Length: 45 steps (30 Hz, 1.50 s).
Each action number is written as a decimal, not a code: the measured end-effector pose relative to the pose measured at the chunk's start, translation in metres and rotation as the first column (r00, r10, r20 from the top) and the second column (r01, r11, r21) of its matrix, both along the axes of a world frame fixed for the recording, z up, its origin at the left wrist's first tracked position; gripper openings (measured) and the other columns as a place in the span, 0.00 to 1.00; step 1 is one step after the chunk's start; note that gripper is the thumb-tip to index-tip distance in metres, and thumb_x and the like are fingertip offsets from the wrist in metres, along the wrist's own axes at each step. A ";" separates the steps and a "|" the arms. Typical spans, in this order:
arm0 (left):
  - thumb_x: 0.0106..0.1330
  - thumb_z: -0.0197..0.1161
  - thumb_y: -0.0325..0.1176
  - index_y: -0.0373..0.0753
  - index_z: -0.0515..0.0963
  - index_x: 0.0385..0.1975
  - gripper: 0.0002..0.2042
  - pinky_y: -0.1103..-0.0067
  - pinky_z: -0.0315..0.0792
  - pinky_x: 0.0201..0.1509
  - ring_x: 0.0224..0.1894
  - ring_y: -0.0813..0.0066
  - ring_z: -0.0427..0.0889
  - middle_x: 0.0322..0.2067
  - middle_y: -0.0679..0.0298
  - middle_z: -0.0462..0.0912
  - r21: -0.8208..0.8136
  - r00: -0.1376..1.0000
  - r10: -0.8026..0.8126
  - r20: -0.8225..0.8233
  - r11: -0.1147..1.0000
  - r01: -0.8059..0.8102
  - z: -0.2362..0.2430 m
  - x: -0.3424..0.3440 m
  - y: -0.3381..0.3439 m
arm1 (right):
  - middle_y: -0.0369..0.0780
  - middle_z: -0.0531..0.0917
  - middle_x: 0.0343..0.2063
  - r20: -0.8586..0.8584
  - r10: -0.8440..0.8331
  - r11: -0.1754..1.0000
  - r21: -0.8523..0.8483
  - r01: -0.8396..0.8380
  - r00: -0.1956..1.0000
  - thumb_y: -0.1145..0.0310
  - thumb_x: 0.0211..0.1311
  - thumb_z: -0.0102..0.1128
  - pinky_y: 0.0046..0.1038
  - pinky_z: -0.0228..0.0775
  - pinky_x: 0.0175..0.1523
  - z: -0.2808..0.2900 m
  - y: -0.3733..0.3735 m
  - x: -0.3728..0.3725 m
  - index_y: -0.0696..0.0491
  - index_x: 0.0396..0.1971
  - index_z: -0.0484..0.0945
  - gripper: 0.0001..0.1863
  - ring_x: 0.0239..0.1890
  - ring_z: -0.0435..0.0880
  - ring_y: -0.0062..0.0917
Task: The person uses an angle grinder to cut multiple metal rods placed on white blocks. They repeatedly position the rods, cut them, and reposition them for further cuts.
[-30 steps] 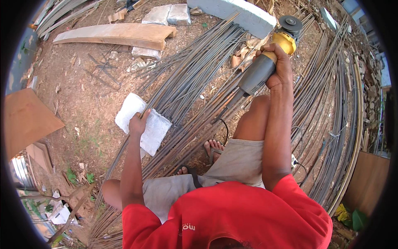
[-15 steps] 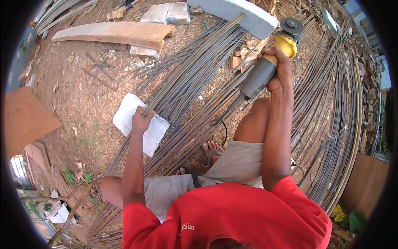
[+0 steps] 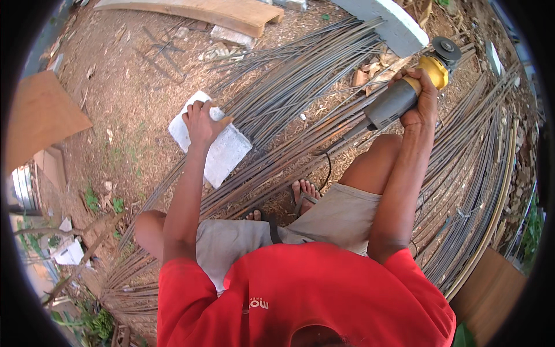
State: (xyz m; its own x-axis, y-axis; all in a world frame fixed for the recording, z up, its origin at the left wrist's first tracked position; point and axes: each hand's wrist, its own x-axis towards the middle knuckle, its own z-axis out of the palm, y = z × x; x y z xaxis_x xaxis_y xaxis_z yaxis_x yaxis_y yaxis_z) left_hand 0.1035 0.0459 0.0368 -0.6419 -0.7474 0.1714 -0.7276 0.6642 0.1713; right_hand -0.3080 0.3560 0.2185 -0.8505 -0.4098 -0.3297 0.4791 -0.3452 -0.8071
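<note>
My right hand (image 3: 421, 95) is wrapped round the body of an angle grinder (image 3: 394, 103), held up to the right above the steel rods. The grinder has a grey body, a yellow head and a dark disc (image 3: 447, 48) at its far end. My left hand (image 3: 203, 122) is over a pale concrete block (image 3: 227, 153), its thumb stretched away from the bent fingers. Beside that hand lies a bundle of thin steel rods (image 3: 300, 75), running from far right to near left; the hand hides where they cross the block. Whether its fingertips touch the rods I cannot tell.
More long rods (image 3: 462, 191) lie along the right. A larger concrete slab (image 3: 387, 26) sits across the far rod ends. A wooden plank (image 3: 202, 14) lies at the far left, a brown board (image 3: 49, 118) nearer. The grinder's cord (image 3: 329, 170) hangs near my sandalled feet (image 3: 303, 194).
My left hand has loosened from its grip on the rods, its fingers now spread over the block. My right hand still holds the angle grinder. The whole view has shifted.
</note>
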 end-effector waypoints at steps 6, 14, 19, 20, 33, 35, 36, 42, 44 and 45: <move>0.52 0.87 0.60 0.43 0.85 0.55 0.36 0.55 0.70 0.70 0.65 0.51 0.76 0.57 0.55 0.80 0.244 0.998 0.063 0.015 0.968 -0.065 -0.013 0.056 0.005 | 0.42 0.85 0.33 0.018 0.099 0.993 0.056 -0.100 0.995 0.75 0.64 0.69 0.43 0.88 0.48 -0.009 -0.028 0.007 0.57 0.39 0.80 0.07 0.37 0.88 0.34; 0.48 0.86 0.71 0.27 0.76 0.65 0.56 0.54 0.78 0.66 0.61 0.47 0.77 0.56 0.44 0.74 0.220 0.901 0.429 -0.060 0.886 -0.408 -0.055 0.155 0.029 | 0.42 0.87 0.36 0.095 0.427 0.895 0.095 -0.435 0.899 0.68 0.63 0.77 0.36 0.85 0.50 -0.031 -0.064 0.012 0.58 0.44 0.83 0.15 0.39 0.87 0.33; 0.55 0.58 0.92 0.31 0.78 0.69 0.63 0.51 0.63 0.82 0.72 0.43 0.77 0.65 0.42 0.82 0.312 0.850 0.399 0.343 0.805 -0.504 -0.047 0.174 0.022 | 0.38 0.84 0.35 0.150 0.615 0.771 0.088 -0.630 0.774 0.66 0.65 0.76 0.33 0.85 0.51 -0.044 -0.095 0.021 0.55 0.42 0.83 0.13 0.40 0.85 0.30; 0.55 0.58 0.91 0.31 0.78 0.68 0.62 0.52 0.64 0.82 0.71 0.44 0.79 0.62 0.42 0.84 0.365 0.860 0.381 0.339 0.790 -0.494 -0.043 0.178 0.019 | 0.38 0.84 0.34 0.150 0.626 0.757 0.120 -0.642 0.765 0.66 0.65 0.76 0.32 0.84 0.50 -0.047 -0.101 0.025 0.55 0.42 0.83 0.13 0.40 0.85 0.30; 0.58 0.63 0.86 0.38 0.90 0.58 0.51 0.56 0.81 0.64 0.53 0.52 0.91 0.37 0.48 0.91 0.557 0.929 0.233 0.288 0.748 -0.361 -0.055 0.191 -0.014 | 0.40 0.84 0.31 0.015 0.608 0.726 0.395 -0.563 0.794 0.72 0.59 0.76 0.32 0.84 0.42 -0.027 -0.113 0.128 0.55 0.44 0.78 0.16 0.32 0.86 0.28; 0.55 0.63 0.89 0.37 0.91 0.53 0.53 0.58 0.85 0.56 0.44 0.56 0.93 0.30 0.51 0.90 0.549 0.931 0.270 0.244 0.753 -0.363 -0.060 0.192 -0.010 | 0.40 0.83 0.30 -0.003 0.615 0.727 0.387 -0.566 0.788 0.73 0.58 0.76 0.33 0.84 0.39 -0.019 -0.113 0.146 0.57 0.46 0.77 0.19 0.32 0.86 0.29; 0.54 0.63 0.89 0.36 0.91 0.52 0.53 0.59 0.85 0.55 0.43 0.57 0.93 0.29 0.52 0.90 0.549 0.937 0.270 0.221 0.760 -0.348 -0.061 0.191 -0.007 | 0.41 0.83 0.29 -0.026 0.596 0.741 0.403 -0.537 0.802 0.73 0.60 0.75 0.33 0.84 0.38 -0.017 -0.113 0.155 0.57 0.46 0.76 0.18 0.31 0.86 0.30; 0.51 0.64 0.91 0.35 0.90 0.53 0.56 0.62 0.86 0.54 0.47 0.60 0.93 0.32 0.53 0.91 0.602 0.932 0.258 0.253 0.713 -0.361 -0.048 0.194 -0.012 | 0.45 0.86 0.28 -0.025 0.632 0.655 0.552 -0.516 0.775 0.71 0.61 0.72 0.34 0.83 0.38 -0.001 -0.109 0.190 0.60 0.41 0.82 0.12 0.30 0.86 0.32; 0.50 0.64 0.91 0.37 0.91 0.53 0.56 0.63 0.87 0.53 0.44 0.62 0.93 0.27 0.55 0.90 0.610 0.935 0.267 0.235 0.709 -0.356 -0.046 0.195 -0.010 | 0.44 0.86 0.28 -0.064 0.650 0.654 0.554 -0.515 0.757 0.71 0.61 0.72 0.34 0.83 0.38 -0.004 -0.105 0.195 0.60 0.42 0.82 0.13 0.30 0.87 0.31; 0.49 0.64 0.91 0.38 0.92 0.53 0.56 0.63 0.87 0.52 0.43 0.63 0.94 0.25 0.57 0.89 0.620 0.934 0.270 0.235 0.698 -0.358 -0.046 0.195 -0.009 | 0.44 0.85 0.28 -0.085 0.661 0.649 0.562 -0.512 0.745 0.71 0.61 0.72 0.34 0.83 0.38 -0.006 -0.103 0.197 0.60 0.42 0.82 0.13 0.30 0.87 0.31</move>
State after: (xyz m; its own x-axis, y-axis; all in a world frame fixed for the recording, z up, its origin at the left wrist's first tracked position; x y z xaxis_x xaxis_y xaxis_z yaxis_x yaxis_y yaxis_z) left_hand 0.2988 0.0373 -0.0092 -0.3312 -0.8091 -0.4854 -0.9166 0.1536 0.3692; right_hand -0.1113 0.2525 0.2122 -0.5647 -0.7047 -0.4295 0.1895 0.3958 -0.8986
